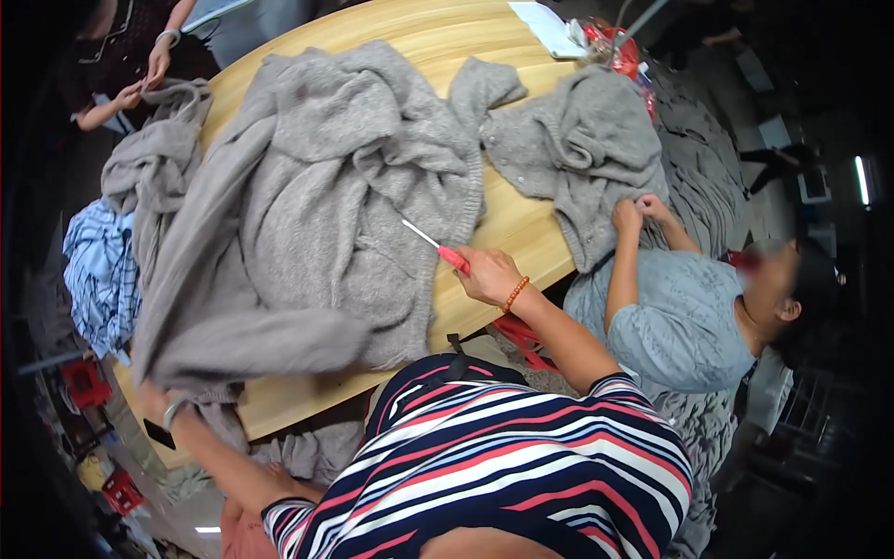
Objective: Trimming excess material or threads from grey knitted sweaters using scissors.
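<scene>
A large grey knitted garment (317, 196) lies spread over the wooden table (438, 37). My right hand (486, 275), with an orange bead bracelet at the wrist, grips a thin tool with a red handle and a white tip (430, 244); the tip rests on the garment's edge. My left hand (154, 402), with a bangle at the wrist, holds the garment's lower left sleeve at the table's near edge; the cloth partly hides its fingers.
At the right a seated person in a grey-blue top handles a second grey knit (582, 140). At the far left another person's hands (140, 79) hold a third grey knit (154, 158). Blue checked cloth (98, 270) hangs at the left. Red bags (619, 47) and papers lie at the far end.
</scene>
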Action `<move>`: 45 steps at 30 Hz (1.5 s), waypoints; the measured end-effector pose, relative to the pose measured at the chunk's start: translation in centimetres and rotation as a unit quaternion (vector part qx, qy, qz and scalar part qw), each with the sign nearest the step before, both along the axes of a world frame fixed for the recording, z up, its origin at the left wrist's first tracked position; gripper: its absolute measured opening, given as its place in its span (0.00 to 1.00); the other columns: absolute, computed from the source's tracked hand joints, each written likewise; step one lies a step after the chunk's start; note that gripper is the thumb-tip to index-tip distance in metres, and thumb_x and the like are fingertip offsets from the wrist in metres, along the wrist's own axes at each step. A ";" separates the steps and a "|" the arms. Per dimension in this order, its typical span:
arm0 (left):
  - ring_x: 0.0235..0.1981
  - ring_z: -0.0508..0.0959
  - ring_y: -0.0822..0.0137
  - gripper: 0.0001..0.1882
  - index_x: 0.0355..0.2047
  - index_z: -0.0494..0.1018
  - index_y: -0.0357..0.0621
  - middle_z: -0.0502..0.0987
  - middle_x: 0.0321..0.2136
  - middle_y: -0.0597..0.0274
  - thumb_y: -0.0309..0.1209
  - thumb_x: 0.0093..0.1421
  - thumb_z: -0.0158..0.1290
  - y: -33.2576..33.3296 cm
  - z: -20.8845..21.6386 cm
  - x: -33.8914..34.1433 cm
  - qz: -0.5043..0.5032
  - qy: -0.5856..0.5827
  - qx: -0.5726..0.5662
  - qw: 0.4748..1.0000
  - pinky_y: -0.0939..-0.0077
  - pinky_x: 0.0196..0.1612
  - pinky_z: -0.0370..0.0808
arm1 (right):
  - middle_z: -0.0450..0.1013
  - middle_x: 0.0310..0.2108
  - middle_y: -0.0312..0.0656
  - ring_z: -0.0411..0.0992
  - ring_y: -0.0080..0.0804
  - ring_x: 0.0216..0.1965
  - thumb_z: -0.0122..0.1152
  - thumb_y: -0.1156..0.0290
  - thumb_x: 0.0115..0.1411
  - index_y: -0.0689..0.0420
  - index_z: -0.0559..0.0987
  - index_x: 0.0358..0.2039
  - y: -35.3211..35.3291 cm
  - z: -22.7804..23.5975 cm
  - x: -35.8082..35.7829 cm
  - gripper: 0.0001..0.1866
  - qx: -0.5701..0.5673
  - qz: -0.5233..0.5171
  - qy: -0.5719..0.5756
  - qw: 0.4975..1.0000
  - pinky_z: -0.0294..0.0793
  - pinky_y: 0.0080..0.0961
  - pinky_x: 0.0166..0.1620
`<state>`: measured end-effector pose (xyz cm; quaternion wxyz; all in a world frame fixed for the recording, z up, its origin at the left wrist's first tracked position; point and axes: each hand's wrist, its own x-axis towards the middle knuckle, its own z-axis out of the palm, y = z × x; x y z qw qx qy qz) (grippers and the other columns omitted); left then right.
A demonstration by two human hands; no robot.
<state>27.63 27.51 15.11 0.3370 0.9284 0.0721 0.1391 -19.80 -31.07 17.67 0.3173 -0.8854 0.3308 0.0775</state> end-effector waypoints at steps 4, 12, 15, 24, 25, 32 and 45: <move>0.33 0.82 0.57 0.18 0.36 0.78 0.26 0.81 0.35 0.44 0.34 0.54 0.60 -3.6 13.6 -0.9 0.256 -0.113 -0.321 0.905 0.64 0.35 0.82 | 0.77 0.33 0.56 0.75 0.59 0.39 0.56 0.64 0.58 0.51 0.77 0.42 -2.8 -2.5 -1.3 0.12 -0.014 -0.094 -0.012 0.995 0.74 0.50 0.42; 0.51 0.75 0.43 0.45 0.59 0.68 0.42 0.76 0.52 0.43 0.49 0.43 0.70 -6.1 0.1 2.2 0.061 -0.029 0.331 0.941 0.59 0.57 0.69 | 0.74 0.50 0.54 0.73 0.51 0.51 0.65 0.65 0.54 0.55 0.66 0.62 -11.4 -7.1 0.4 0.35 0.047 -0.231 -0.169 0.957 0.72 0.38 0.54; 0.59 0.68 0.49 0.43 0.60 0.65 0.36 0.71 0.57 0.42 0.46 0.50 0.68 -18.6 -1.5 1.2 -0.156 0.017 0.149 0.976 0.61 0.62 0.63 | 0.76 0.48 0.53 0.76 0.42 0.47 0.66 0.67 0.54 0.59 0.58 0.67 -16.6 -13.2 3.3 0.42 -0.021 -0.272 -0.234 0.933 0.74 0.32 0.50; 0.65 0.59 0.48 0.48 0.64 0.58 0.37 0.61 0.63 0.46 0.51 0.52 0.66 -60.8 -4.9 -5.3 -0.390 0.014 0.031 0.920 0.58 0.64 0.60 | 0.79 0.36 0.49 0.77 0.37 0.37 0.63 0.64 0.55 0.50 0.78 0.53 -14.7 -13.6 6.0 0.23 0.185 -0.134 -0.228 0.946 0.75 0.33 0.45; 0.67 0.56 0.48 0.51 0.66 0.57 0.44 0.61 0.63 0.46 0.56 0.49 0.66 -61.4 -6.4 -3.7 -0.327 0.003 0.066 0.943 0.51 0.63 0.59 | 0.79 0.39 0.49 0.77 0.37 0.41 0.64 0.64 0.55 0.51 0.77 0.54 -14.1 -9.9 7.0 0.24 0.208 -0.113 -0.189 0.953 0.74 0.32 0.48; 0.54 0.73 0.45 0.34 0.53 0.75 0.52 0.77 0.50 0.47 0.53 0.48 0.64 -70.7 -10.6 -8.3 -0.342 0.172 0.240 0.892 0.41 0.55 0.66 | 0.76 0.46 0.56 0.75 0.51 0.47 0.65 0.58 0.52 0.56 0.71 0.57 -17.3 -13.1 5.2 0.32 0.138 -0.288 -0.269 0.909 0.73 0.37 0.51; 0.38 0.74 0.74 0.12 0.47 0.74 0.38 0.78 0.40 0.65 0.26 0.63 0.53 -37.3 -3.1 -2.4 -0.328 0.100 -0.266 0.901 0.80 0.44 0.70 | 0.76 0.28 0.49 0.75 0.51 0.33 0.63 0.63 0.56 0.53 0.80 0.36 -11.0 -4.9 0.9 0.11 0.178 -0.049 -0.216 0.959 0.74 0.41 0.36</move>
